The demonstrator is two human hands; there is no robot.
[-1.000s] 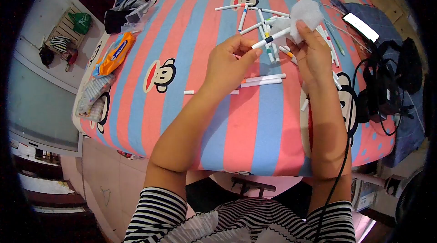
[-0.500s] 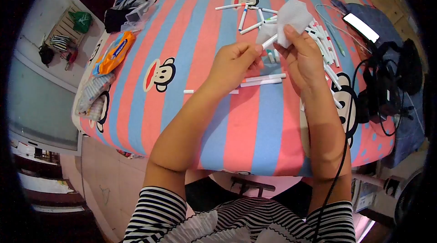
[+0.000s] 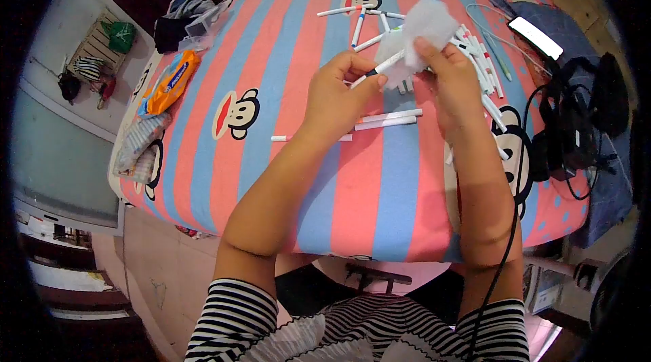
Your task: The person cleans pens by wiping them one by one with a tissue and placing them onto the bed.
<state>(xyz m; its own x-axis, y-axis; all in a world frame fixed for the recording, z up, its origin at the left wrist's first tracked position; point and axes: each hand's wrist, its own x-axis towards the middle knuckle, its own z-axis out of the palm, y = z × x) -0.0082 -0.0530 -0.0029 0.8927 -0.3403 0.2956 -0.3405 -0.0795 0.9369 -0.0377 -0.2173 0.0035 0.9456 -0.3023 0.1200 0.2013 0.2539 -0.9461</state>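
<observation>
My left hand (image 3: 344, 90) pinches a white marker (image 3: 390, 62) with a dark band near its lower end. The marker slants up to the right, and its upper end meets a white wipe (image 3: 431, 28). That wipe is gripped between the thumb and fingers of my right hand (image 3: 453, 80), and part of it hangs down behind the marker. Several white markers with coloured bands lie behind and to the right of my hands. Nearer me, two markers (image 3: 393, 122) rest side by side, and another marker (image 3: 285, 138) lies partly under my left forearm.
A striped bedspread (image 3: 271, 77) with monkey faces covers the bed. At its left are an orange wipes pack (image 3: 171, 84), a clear plastic box (image 3: 203, 26) and dark clothes. On the right lie a lit phone (image 3: 536, 37), a black strap, black cables and a blue cloth.
The marker has come out of the wipe's folds, so its dark band and more of its barrel show. My right hand and the wipe shifted left from a second ago.
</observation>
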